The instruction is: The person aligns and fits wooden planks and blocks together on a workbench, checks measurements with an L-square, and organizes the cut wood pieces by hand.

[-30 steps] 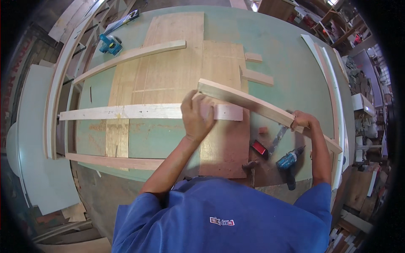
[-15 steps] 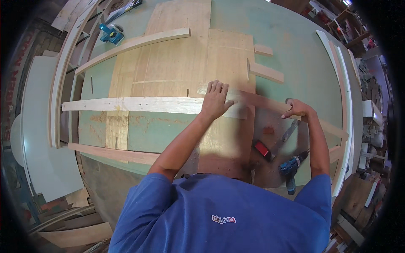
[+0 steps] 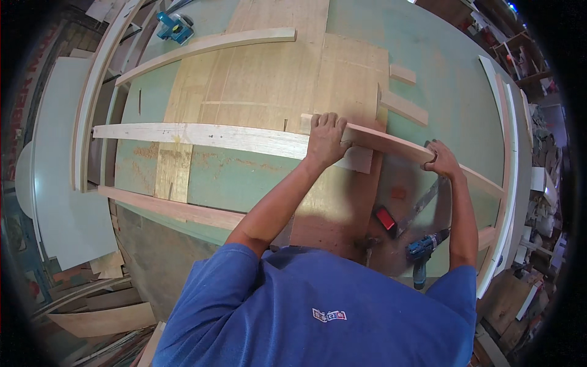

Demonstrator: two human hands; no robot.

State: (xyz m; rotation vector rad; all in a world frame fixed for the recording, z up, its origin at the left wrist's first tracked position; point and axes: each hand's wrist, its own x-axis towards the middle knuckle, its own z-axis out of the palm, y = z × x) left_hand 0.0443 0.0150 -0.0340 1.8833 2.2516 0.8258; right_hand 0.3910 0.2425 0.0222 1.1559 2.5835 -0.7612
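A long reddish-brown wooden strip [image 3: 391, 144] slants to the right across the table. My left hand [image 3: 328, 139] is closed over its left part, fingers together across the upper edge and thumb on the near side. Further along, my right hand [image 3: 443, 160] grips the same strip, its fingers curled over the top. Beneath and left of my left hand runs a pale, whitish wooden board [image 3: 226, 136]; its right portion is partly hidden by that hand. Below the strip lie a red and black block-shaped item [image 3: 386, 219] and a blue cordless drill [image 3: 422, 249].
Plywood sheets [image 3: 263, 67] cover part of the green tabletop [image 3: 226, 162]. A blue power tool [image 3: 175, 27] sits at the far left near a curved-looking wooden strip [image 3: 208, 48]. Short wood offcuts [image 3: 405, 109] lie at right. Framing strips [image 3: 507, 140] line the right side; wood shavings are scattered at left.
My right hand has closed more tightly around the strip. The left fingers, flatter before, now bend over its edge. The whole view has shifted slightly.
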